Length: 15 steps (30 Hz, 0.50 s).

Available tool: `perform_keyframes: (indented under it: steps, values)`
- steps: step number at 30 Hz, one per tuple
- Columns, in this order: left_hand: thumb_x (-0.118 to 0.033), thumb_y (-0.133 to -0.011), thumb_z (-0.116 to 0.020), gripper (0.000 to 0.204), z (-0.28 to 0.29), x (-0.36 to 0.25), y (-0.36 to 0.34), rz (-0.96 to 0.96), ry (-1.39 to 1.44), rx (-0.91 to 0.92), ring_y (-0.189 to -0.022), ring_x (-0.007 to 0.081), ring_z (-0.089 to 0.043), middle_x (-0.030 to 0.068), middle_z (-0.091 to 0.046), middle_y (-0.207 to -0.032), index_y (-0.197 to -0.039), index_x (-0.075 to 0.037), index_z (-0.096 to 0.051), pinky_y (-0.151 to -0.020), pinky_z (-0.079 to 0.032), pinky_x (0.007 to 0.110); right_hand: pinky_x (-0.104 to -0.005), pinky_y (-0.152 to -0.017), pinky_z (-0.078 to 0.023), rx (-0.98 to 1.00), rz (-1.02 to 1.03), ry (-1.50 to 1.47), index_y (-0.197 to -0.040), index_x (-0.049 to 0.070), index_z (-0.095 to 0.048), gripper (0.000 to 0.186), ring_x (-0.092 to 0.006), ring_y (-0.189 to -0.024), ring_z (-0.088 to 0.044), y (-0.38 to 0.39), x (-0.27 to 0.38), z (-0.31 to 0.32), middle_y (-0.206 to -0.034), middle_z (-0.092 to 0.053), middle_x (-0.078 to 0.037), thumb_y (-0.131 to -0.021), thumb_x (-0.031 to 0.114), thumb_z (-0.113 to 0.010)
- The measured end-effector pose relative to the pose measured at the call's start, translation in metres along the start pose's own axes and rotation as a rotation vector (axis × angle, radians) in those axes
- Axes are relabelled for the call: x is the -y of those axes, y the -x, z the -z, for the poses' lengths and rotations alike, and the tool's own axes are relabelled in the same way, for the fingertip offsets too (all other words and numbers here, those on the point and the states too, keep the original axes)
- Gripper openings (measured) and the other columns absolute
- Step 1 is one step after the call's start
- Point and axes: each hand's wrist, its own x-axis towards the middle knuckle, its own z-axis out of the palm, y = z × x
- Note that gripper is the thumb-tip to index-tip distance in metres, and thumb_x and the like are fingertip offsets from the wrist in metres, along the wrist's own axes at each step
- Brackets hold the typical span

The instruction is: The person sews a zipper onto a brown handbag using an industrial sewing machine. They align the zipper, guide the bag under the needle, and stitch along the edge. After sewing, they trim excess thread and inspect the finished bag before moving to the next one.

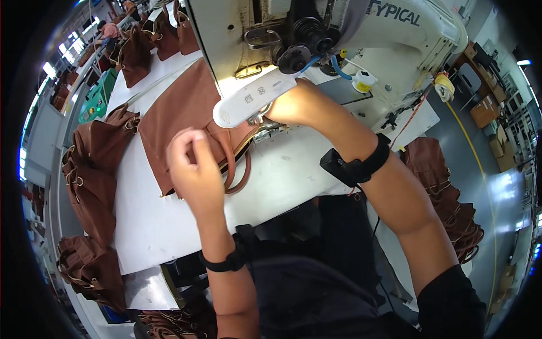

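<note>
A brown bag (176, 113) lies on the white sewing table, reaching under the head of a sewing machine (389, 34). It has two loop handles (244, 176) and a brass-toothed zipper (248, 140). My left hand (195, 166) is over the bag's near part, left of the handles, with its fingers curled in; anything in them is too small or hidden to make out. My right hand (291, 104) reaches in beside the needle area, near the zipper's end. Its fingers are hidden behind a long white lamp-like bar (257, 99).
More brown bags (93, 175) line the table's left edge, and others (135, 53) stand at the far left. A pile of brown bags (440, 192) is at the right. A small white bottle (364, 81) stands by the machine. Cardboard boxes (485, 113) sit beyond the aisle.
</note>
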Motion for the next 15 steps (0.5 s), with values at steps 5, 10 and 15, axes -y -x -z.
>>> perform_keyframes:
  steps: [5,10,15]
  values:
    - [-0.022,-0.108,-0.058,0.026,0.030,-0.041,0.058,0.362,0.232,0.531,-0.084,0.0061,-0.058,0.0038,-0.069,-0.104,-0.110,0.000,-0.071,-0.065,-0.046,0.022,-0.0545,-0.108,-0.041,0.065,-0.297,-0.035,-0.132,0.016,-0.071,0.048,-0.0274,-0.125,-0.066,-0.007,0.002,-0.002,-0.136,-0.070,-0.008,-0.100,0.046,-0.052]
    - [-0.040,-0.109,-0.056,0.058,-0.025,-0.049,0.092,0.689,0.611,0.354,-0.088,0.0083,-0.056,0.0105,-0.063,-0.129,-0.144,0.005,-0.053,-0.070,-0.046,0.022,-0.0545,-0.106,-0.042,-0.021,-0.274,-0.160,-0.128,0.021,-0.073,0.045,-0.0263,-0.122,-0.067,-0.007,0.005,0.001,-0.128,-0.074,-0.006,-0.096,0.048,-0.056]
    - [-0.048,-0.107,-0.058,0.048,-0.051,-0.040,0.073,0.509,0.633,0.038,-0.083,0.0070,-0.051,0.0041,-0.062,-0.100,-0.118,-0.001,-0.065,-0.073,-0.042,0.024,-0.0529,-0.099,-0.046,-0.022,-0.286,-0.171,-0.116,0.021,-0.078,0.042,-0.0263,-0.111,-0.071,-0.004,0.012,0.010,-0.116,-0.078,-0.005,-0.086,0.049,-0.068]
